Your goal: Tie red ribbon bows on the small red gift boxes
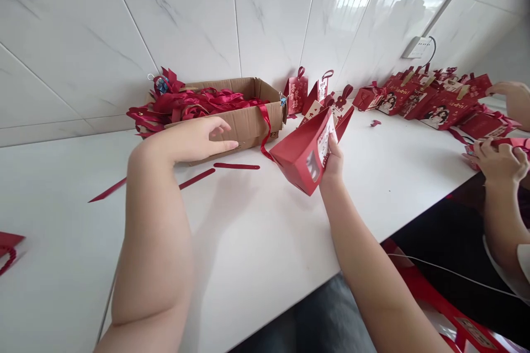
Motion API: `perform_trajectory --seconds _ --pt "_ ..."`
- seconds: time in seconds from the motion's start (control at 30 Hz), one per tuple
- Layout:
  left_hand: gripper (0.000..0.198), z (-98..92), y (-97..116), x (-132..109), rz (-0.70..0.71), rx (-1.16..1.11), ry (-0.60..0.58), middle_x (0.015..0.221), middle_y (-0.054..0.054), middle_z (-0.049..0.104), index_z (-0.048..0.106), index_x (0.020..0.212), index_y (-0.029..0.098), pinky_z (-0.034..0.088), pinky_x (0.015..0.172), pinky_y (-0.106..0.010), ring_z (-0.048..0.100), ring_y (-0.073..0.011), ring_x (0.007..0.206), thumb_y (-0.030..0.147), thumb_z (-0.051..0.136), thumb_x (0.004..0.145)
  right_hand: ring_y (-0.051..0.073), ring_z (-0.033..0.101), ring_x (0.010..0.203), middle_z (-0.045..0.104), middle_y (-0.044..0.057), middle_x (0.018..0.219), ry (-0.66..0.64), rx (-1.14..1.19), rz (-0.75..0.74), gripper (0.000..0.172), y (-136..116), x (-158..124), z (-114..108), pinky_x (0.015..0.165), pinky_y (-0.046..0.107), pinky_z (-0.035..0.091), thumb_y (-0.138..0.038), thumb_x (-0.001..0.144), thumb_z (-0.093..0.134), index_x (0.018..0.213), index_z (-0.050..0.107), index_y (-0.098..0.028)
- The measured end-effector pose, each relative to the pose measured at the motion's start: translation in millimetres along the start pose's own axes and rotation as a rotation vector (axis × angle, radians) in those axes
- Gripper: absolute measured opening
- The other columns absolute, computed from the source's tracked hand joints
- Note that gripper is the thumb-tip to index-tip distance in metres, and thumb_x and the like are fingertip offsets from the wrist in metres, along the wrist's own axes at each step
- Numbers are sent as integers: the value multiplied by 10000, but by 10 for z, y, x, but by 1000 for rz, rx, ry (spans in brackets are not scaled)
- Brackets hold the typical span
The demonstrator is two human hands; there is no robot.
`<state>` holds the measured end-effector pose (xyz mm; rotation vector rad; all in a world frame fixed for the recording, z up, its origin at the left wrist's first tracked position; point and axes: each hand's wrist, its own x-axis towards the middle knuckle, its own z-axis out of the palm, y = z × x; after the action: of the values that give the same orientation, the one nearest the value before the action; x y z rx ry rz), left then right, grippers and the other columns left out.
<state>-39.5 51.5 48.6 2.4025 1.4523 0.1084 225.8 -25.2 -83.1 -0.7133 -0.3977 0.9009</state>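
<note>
My right hand (332, 162) grips a red paper gift box (298, 151) by its printed side, holding it tilted above the table. A small clear window shows on its near end. My left hand (207, 137) hovers in front of a cardboard box (248, 126), thumb and fingers apart, with nothing visible in them. Dark red ribbons (207, 102) fill the cardboard box, and one ribbon strand (265, 129) hangs over its front edge. Two narrow dark red strips (237, 166) lie on the table below my left hand.
Several small red gift boxes (297, 92) stand against the tiled wall behind my right hand. Farther right are many red gift bags (434, 105) and a co-worker's hands (499, 160). A white power strip (416, 47) is on the wall. Red items (8, 245) lie at far left.
</note>
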Motion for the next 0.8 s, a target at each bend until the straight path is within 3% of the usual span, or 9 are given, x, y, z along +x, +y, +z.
perform_trajectory --seconds 0.13,0.27,0.37,0.5,0.6,0.8 --pt "672 70 177 15 108 -75 44 1380 -51 536 487 1315 291 443 980 -390 504 -301 1251 677 523 765 204 691 803 704 31 934 12 -182 -163 433 65 -70 104 733 386 593 -407 690 761 1027 576 -209" --pt "598 177 408 8 323 -247 176 1398 -61 498 424 1346 272 439 973 -344 494 -241 1243 591 493 846 165 646 732 667 6 806 -120 -436 -329 362 205 -241 230 669 317 553 -439 683 767 874 567 -206" --pt "489 241 506 24 405 -240 44 1320 -35 561 514 1256 284 457 904 -318 550 -218 1141 554 511 849 111 531 594 561 -42 644 -206 -646 -431 338 265 -354 272 570 256 466 -452 707 745 740 516 -206" --pt "440 284 507 67 338 -120 -194 1087 -27 659 584 1102 274 452 692 -294 612 -206 892 608 475 837 99 458 549 499 -55 591 -259 -742 -445 349 262 -417 302 515 242 389 -456 721 723 698 475 -212" --pt "399 300 487 97 316 -95 -215 991 -29 666 578 1000 250 417 624 -281 601 -196 810 586 406 870 100 457 550 504 -57 595 -257 -737 -424 340 247 -420 318 516 241 385 -445 710 732 707 483 -212" --pt "305 308 485 124 368 -92 -201 936 1 660 526 1105 314 394 604 -267 571 -178 741 479 384 892 104 487 565 535 -53 614 -262 -737 -392 328 239 -416 345 530 240 407 -431 682 752 731 518 -207"
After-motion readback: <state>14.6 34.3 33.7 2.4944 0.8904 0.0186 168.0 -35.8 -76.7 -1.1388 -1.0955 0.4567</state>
